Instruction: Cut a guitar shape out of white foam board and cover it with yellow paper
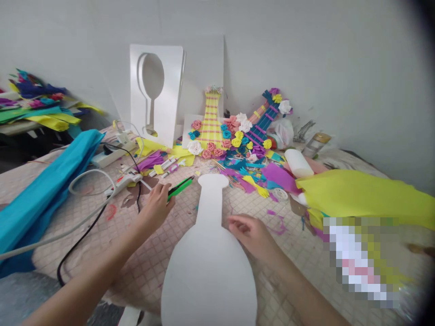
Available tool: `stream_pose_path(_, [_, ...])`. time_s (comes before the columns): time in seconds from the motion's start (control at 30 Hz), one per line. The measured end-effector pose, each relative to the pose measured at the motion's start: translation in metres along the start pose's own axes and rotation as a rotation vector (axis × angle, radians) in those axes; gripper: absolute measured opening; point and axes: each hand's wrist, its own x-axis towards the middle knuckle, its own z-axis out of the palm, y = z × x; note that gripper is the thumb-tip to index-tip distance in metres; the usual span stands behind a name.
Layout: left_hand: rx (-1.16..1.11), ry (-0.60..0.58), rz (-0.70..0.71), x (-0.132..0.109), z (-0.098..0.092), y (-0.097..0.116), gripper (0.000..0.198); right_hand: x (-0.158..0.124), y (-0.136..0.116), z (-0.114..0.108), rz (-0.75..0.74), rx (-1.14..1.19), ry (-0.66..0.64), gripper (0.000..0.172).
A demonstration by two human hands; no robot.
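A white guitar-shaped cutout [209,267] lies flat before me, its narrow neck pointing away and its wide body toward me. To the left of the neck, my left hand [159,203] is closed around a green utility knife [181,187] with a dark part along it, its end pointing toward the neck's top. My right hand [249,233] is beside the cutout's right edge, where neck meets body. Its fingers are loosely bent with nothing visible in them; I cannot tell whether they touch the edge.
Cords and power strips [124,183] lie at left, near blue crepe paper [50,181]. Decorated yellow [212,120] and blue [263,122] guitar shapes stand behind, beside a white board [173,90] with a cut opening. Paper scraps [249,174] and yellow-green paper [367,192] lie at right.
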Motion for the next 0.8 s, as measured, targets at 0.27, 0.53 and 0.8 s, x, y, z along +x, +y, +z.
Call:
stream_pose_path(0.27, [-1.293,-0.122,-0.283,-0.038,-0.032,0.068,0.038,-0.003,-0.005,0.006,-0.032,0.226,-0.006,0.038])
stream_pose_path(0.53, [-1.991,-0.65,-0.432,-0.067,-0.026,0.138,0.026,-0.014,-0.022,0.019,-0.231,0.649,-0.218,0.045])
stream_pose_path(0.8, [-1.371,-0.657,-0.069,-0.061,-0.027,0.125,0.021,-0.016,-0.024,0.015,-0.149,0.82,-0.092,0.031])
